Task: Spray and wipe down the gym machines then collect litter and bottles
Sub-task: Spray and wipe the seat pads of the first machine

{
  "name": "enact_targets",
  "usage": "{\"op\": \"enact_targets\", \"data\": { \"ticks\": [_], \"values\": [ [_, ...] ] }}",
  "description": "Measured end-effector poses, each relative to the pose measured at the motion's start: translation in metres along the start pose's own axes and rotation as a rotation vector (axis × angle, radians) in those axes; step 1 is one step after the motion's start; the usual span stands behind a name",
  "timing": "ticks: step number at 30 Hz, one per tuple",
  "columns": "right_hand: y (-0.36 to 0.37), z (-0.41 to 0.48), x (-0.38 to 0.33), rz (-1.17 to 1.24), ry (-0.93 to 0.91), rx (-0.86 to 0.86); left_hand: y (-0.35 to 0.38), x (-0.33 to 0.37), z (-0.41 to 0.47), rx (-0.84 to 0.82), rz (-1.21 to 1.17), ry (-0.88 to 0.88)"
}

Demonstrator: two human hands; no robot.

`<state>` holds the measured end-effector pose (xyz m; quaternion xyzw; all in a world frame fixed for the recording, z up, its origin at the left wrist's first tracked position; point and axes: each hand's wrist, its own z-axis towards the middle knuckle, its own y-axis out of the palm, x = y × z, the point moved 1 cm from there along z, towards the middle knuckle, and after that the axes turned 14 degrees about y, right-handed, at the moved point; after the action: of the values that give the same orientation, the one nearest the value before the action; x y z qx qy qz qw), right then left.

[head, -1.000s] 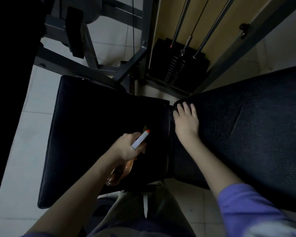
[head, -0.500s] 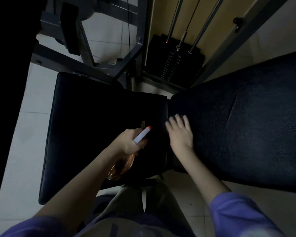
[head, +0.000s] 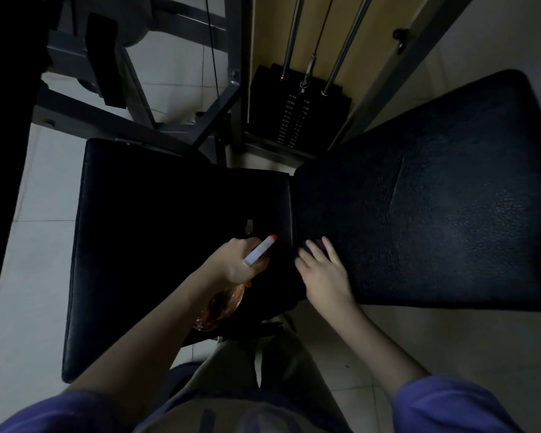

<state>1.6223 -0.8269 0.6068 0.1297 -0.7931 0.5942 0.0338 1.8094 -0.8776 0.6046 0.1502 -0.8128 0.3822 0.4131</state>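
black vinyl is covering the seat pad (head: 169,220), which is filling the left centre of the frame, and the larger back pad (head: 434,214), which is slanting across the right. the left grip (head: 231,262) is clenching round the neck of a spray bottle (head: 224,303) at the lower centre, over the right part of the seat pad. the bottle's amber body is hanging below the fist, and its white nozzle with an orange tip is pointing up and right toward the gap between the two pads. the right grip (head: 324,273) is lying released, fingers straight and spread, pressing flat on the lower left corner of the back pad, near the nozzle but apart from it. something dark and purplish is showing under its fingertips; i cannot tell what it is. a purple sleeve (head: 456,404) is showing at the lower right. at the top centre a black weight stack (head: 294,110) is sitting under steel guide rods (head: 344,48), with grey frame bars (head: 219,112) crossing the upper left. pale floor tiles (head: 28,260) are showing down the left edge and at the lower right.
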Motion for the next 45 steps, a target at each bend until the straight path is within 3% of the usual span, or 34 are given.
{"op": "enact_targets", "data": {
  "ticks": [6, 8, 13, 20, 23, 28, 31, 39, 45],
  "values": [
    [-0.021, -0.020, 0.039, 0.089, 0.174, 0.225, 0.012, 0.004, -0.005, -0.025, -0.019, 0.025],
    [-0.012, -0.018, 0.030, 0.072, 0.219, 0.213, 0.015, 0.004, -0.008, -0.026, -0.033, 0.024],
    [0.019, -0.020, -0.017, 0.048, 0.090, 0.045, 0.020, 0.005, -0.014, -0.033, -0.004, -0.045],
    [0.009, -0.044, 0.020, 0.119, 0.164, 0.229, 0.024, -0.017, -0.022, -0.012, -0.054, -0.092],
    [0.024, -0.043, 0.007, 0.072, 0.184, 0.185, 0.026, -0.023, -0.026, 0.097, -0.214, -0.120],
    [0.051, -0.024, -0.028, -0.098, 0.046, 0.046, 0.038, -0.023, -0.022, 0.225, -0.303, -0.182],
    [0.058, -0.023, -0.035, -0.238, 0.021, -0.033, 0.039, -0.026, -0.022, 0.248, -0.301, -0.167],
    [0.040, 0.012, -0.038, -0.252, 0.011, 0.063, 0.031, -0.052, -0.038, 0.284, -0.257, -0.187],
    [0.016, 0.082, -0.036, -0.255, 0.059, -0.059, 0.023, -0.047, -0.048, 0.354, -0.212, -0.089]
  ]
}}
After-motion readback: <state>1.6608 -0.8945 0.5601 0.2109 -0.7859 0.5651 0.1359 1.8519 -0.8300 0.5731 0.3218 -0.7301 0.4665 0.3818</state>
